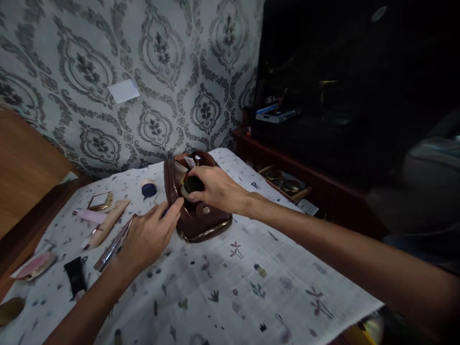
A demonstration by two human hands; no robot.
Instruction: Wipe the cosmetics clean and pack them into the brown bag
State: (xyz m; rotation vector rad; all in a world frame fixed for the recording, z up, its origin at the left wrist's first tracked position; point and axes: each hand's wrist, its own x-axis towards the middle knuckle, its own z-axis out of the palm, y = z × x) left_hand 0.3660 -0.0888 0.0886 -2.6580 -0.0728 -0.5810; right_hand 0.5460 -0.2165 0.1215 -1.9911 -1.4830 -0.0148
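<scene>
Printed cloth (251, 287) covers the table; tubes (104, 223) lie far left. Left hand (149, 237) pinches the brown pouch (201, 215) rim at mid-table, spreading it. Right hand (215, 189) grips a small dark jar (192, 186) at the mouth. Pouch judged soft, light; jar rigid, likely slippery, best held around its sides.

A table under a printed cloth (251, 282) carries a brown pouch (197, 220) and cosmetic tubes (104, 223).

home room | damask wallpaper (161, 62) | printed tablecloth (251, 278) | wooden cabinet (287, 158)
</scene>
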